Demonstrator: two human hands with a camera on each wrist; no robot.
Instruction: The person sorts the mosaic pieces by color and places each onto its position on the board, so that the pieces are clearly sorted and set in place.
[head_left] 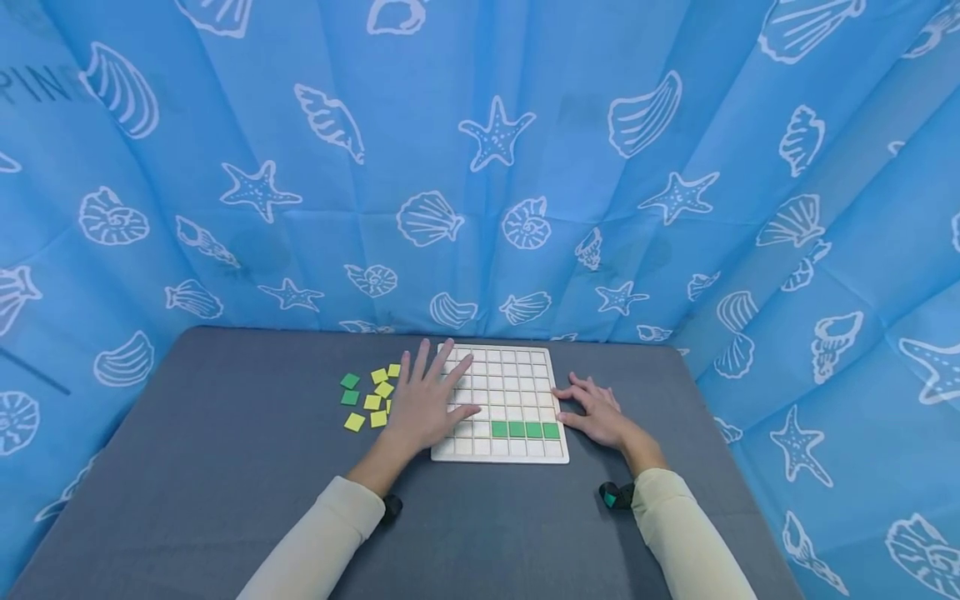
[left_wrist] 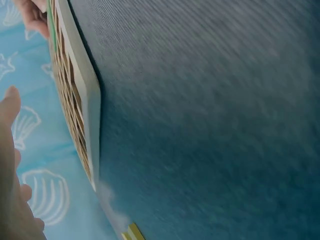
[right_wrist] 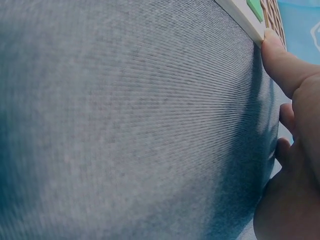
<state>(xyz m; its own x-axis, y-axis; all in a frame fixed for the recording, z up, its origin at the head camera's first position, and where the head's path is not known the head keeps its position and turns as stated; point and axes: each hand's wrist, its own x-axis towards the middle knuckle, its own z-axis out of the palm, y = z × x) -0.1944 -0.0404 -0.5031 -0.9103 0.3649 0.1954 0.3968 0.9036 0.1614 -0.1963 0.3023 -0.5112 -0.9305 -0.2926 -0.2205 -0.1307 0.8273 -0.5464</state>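
A white grid board [head_left: 501,459] lies flat on the grey table, with a row of several green square tiles [head_left: 533,430] near its front right. Over the board's left side, my left hand [head_left: 423,408] spreads its fingers and holds nothing; the left wrist view shows it raised above the board's level. My right hand [head_left: 600,417] is at the board's right edge, thumb and index fingertips touching it. In the right wrist view its thumb [right_wrist: 282,65] rests against the board's side. Left of the board lie loose yellow tiles [head_left: 355,422], some hidden behind my left hand.
Two loose green tiles [head_left: 350,397] lie at the left of the yellow ones. A blue curtain [head_left: 480,208] with white shells hangs behind the grey table [head_left: 480,533] and at its sides. Dark straps [head_left: 617,496] show at both wrists.
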